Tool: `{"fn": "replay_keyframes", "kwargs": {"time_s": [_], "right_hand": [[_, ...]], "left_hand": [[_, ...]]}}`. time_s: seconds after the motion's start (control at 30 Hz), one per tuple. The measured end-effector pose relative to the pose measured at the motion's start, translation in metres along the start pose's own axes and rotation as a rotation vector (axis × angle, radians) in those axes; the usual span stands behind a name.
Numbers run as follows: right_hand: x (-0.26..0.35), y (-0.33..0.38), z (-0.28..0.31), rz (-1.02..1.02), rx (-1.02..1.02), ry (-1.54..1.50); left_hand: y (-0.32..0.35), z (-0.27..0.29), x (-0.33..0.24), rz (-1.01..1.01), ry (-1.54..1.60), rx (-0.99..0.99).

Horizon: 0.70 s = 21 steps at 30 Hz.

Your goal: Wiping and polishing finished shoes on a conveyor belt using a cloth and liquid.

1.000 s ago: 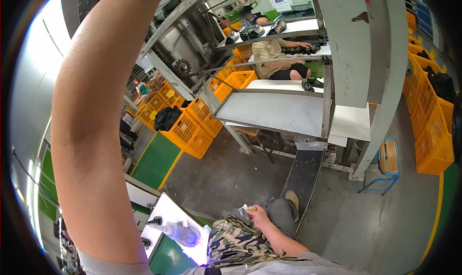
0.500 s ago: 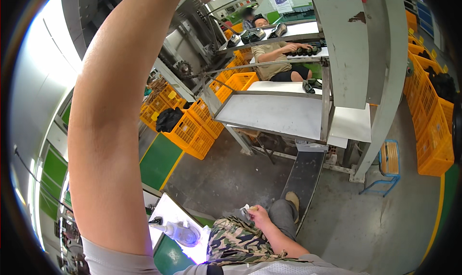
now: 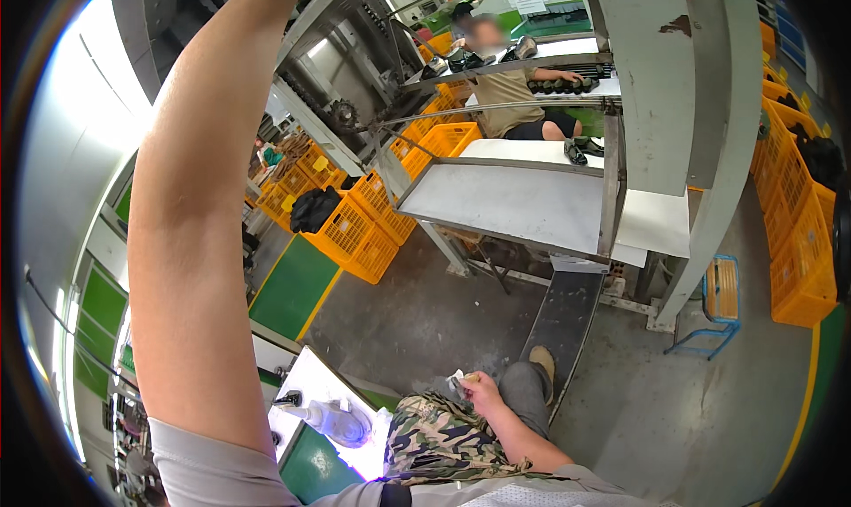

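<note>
My left forearm [image 3: 199,188] rises along the left side and leaves past the top edge, so the hand and whatever it touches are out of sight. Low in the middle, over my camouflage-patterned apron [image 3: 439,440], my right hand [image 3: 481,392] is closed on a small white and tan piece [image 3: 462,379]. Its exact kind is too small to make out. On a brightly lit white table [image 3: 306,374] to the left of my lap is a translucent bottle [image 3: 341,424] with a black nozzle.
Ahead stands a metal-framed machine with a white shelf [image 3: 510,201]. Behind it a person in a tan shirt [image 3: 507,104] has a hand at a row of dark pieces [image 3: 563,85]. Yellow crates [image 3: 350,241] sit left, more crates [image 3: 802,259] right, near a blue-legged stool [image 3: 720,299].
The view has shifted slightly, so the machine appears farther right. My left arm remains raised, and the right hand still grips the small piece. The person behind the shelf has leaned.
</note>
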State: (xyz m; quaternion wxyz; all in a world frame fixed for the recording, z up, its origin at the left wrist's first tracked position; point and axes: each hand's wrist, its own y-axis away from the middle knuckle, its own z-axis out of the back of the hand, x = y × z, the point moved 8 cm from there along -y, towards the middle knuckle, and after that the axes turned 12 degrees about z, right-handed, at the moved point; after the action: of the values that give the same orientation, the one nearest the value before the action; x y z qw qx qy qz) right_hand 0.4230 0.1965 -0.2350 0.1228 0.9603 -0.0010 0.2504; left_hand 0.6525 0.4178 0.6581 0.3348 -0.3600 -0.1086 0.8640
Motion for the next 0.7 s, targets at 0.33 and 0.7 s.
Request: {"fn": "replay_keyframes", "kwargs": {"time_s": [0.33, 0.7], "right_hand": [[-0.004, 0.001, -0.012, -0.024, 0.028, -0.002], [0.001, -0.003, -0.006, -0.007, 0.008, -0.026]], "left_hand": [[-0.023, 0.029, -0.008, 0.405, 0.13, 0.842], [0.044, -0.027, -0.053, -0.324, -0.256, 0.117]]}}
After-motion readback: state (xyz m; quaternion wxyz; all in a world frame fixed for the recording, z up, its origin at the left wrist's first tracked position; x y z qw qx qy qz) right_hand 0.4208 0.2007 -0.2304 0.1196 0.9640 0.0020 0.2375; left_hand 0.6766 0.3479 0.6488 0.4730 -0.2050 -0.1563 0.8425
